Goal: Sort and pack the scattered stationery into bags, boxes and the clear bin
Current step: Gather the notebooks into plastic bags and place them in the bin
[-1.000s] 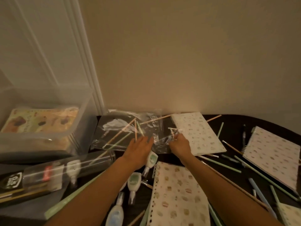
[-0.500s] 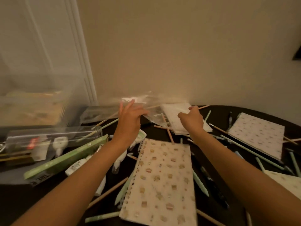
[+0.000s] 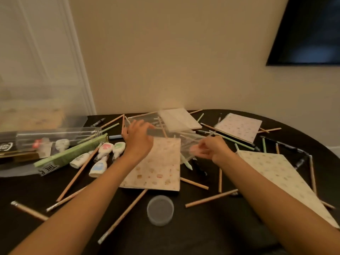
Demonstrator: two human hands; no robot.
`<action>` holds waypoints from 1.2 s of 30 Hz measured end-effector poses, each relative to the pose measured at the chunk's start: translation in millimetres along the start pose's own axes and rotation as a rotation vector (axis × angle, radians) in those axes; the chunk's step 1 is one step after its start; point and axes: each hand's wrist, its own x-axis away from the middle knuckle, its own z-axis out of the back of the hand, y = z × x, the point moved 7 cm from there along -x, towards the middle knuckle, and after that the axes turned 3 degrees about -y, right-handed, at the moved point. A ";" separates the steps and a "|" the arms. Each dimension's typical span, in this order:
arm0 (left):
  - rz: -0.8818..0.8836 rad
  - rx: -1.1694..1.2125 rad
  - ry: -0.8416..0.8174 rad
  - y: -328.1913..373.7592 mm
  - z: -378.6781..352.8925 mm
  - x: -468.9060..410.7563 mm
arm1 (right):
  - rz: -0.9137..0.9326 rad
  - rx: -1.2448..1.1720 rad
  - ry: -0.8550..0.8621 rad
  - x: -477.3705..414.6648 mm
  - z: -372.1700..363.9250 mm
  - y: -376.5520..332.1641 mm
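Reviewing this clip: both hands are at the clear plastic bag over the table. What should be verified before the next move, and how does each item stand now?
1. Grip: the right hand pinches the crinkled clear plastic bag: ok.
2. Second grip: the left hand is at the bag's far side, but motion blur hides its hold: cannot tell.
3. Bag mouth open for filling: cannot tell.
4. Items to pack are nearby: a loose wooden pencil lies by the right forearm: ok.
5. Large clear plastic bin in view at the left: ok, though blurred.
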 end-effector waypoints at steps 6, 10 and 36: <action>0.019 0.022 -0.214 41.1 -35.2 28.8 | 0.063 0.193 -0.053 28.6 21.5 4.2; 0.017 0.074 -0.171 95.3 -48.5 38.2 | 0.210 0.456 0.186 35.5 83.0 -8.5; 0.458 0.876 -0.484 202.8 -153.4 56.9 | 0.135 0.045 0.174 36.3 248.4 19.1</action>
